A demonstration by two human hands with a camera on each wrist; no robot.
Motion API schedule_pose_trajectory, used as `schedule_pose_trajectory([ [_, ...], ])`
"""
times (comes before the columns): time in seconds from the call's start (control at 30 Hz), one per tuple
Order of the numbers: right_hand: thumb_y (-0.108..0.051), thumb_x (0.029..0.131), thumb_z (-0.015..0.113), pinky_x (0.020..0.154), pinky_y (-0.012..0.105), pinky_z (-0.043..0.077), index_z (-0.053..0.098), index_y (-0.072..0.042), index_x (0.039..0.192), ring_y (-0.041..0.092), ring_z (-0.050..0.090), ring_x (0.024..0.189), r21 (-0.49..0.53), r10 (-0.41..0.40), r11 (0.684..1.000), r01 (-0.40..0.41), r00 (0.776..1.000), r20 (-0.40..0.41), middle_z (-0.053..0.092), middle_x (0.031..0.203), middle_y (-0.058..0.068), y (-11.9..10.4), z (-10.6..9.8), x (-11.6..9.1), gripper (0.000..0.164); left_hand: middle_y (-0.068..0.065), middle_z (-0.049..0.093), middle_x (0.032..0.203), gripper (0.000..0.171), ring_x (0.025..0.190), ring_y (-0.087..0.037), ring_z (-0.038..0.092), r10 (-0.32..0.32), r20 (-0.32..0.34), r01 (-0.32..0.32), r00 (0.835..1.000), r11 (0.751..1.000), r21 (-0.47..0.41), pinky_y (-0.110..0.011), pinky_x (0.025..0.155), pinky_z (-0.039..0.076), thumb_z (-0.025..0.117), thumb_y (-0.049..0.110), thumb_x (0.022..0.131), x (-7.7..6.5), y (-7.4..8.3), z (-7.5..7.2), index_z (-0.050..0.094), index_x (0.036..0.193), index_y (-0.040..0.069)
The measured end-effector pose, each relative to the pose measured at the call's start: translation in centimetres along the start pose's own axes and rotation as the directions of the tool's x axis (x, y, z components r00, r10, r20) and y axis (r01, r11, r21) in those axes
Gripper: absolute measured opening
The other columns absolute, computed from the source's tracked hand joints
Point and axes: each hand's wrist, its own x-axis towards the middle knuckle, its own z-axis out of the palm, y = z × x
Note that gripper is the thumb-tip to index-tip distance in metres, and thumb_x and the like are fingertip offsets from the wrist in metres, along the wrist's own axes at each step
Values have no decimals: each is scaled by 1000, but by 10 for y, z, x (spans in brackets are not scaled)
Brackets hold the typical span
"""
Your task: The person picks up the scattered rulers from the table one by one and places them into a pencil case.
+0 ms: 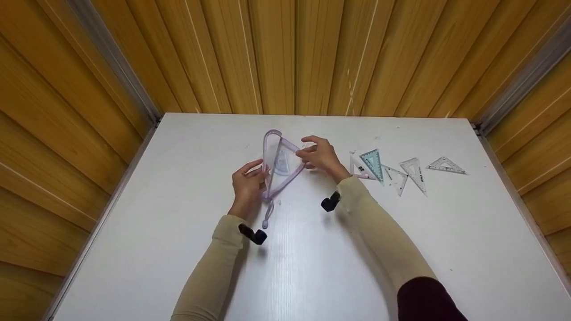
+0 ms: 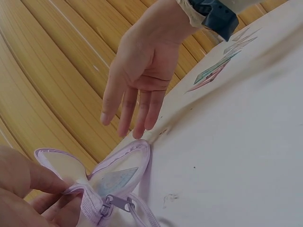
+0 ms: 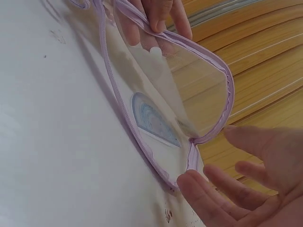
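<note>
A see-through zip pouch [image 3: 189,71] with lilac trim stands spread apart between the hands, its mouth gaping. Inside lies a bluish protractor [image 3: 154,116], its curved edge showing through the clear side. My left hand [image 1: 248,183] pinches one edge of the pouch between thumb and fingers. At the opposite edge is my right hand [image 1: 320,154], fingers extended and slightly bent, gripping nothing; its fingertips are close by the trim in the right wrist view. The zip puller [image 2: 118,202] and its lilac strap [image 1: 268,214] hang at the near end of the pouch.
Right of the hands, a teal set square [image 1: 374,162] overlaps a pink-edged set square [image 1: 362,174]. Several clear set squares, including one near the right [image 1: 446,166], lie beyond them on the white table [image 1: 156,200]. Wood-look panels [image 1: 294,58] rise behind.
</note>
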Motion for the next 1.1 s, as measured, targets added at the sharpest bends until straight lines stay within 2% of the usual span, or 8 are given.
schedule_pose_trajectory([
  [0.17,-21,94,78,88,41,59,44,-17,154,36,70,109,24,-75,997,76,997,-29,65,131,16,6,-6,-2,69,-17,76,108,37,81,-21,71,-1,14,1,1000,1000,-7,-26,59,54,72,-6,91,0,-1,-1,72,126,5],
  [0.37,-29,92,80,95,38,55,38,-24,158,28,63,122,-10,-89,996,88,994,-64,61,141,10,14,-15,-6,78,-15,77,108,36,86,-23,73,-14,0,14,1000,1000,2,-28,61,55,72,-5,91,0,-2,-2,73,125,8],
  [0.73,-40,90,80,104,43,50,34,-30,160,26,54,133,-82,-125,990,116,986,-111,54,150,5,23,-34,-18,85,-13,77,105,36,83,-20,71,-9,-7,9,1000,1000,12,-26,60,54,76,-3,89,0,-2,-1,74,124,7],
  [1.0,-36,90,81,109,43,45,33,-29,161,26,50,137,-93,-125,989,112,982,-144,52,152,6,29,-49,-28,86,-15,77,107,35,85,-20,72,-3,-1,3,1000,1000,13,-27,62,55,73,-5,90,-1,0,0,75,122,8],
  [1.1,-32,90,82,110,44,44,33,-25,161,30,49,138,-90,-157,985,145,976,-149,52,152,10,31,-56,-32,86,-15,77,106,35,82,-21,71,-7,0,7,1000,1000,17,-28,61,55,72,-5,90,0,0,0,75,122,9],
])
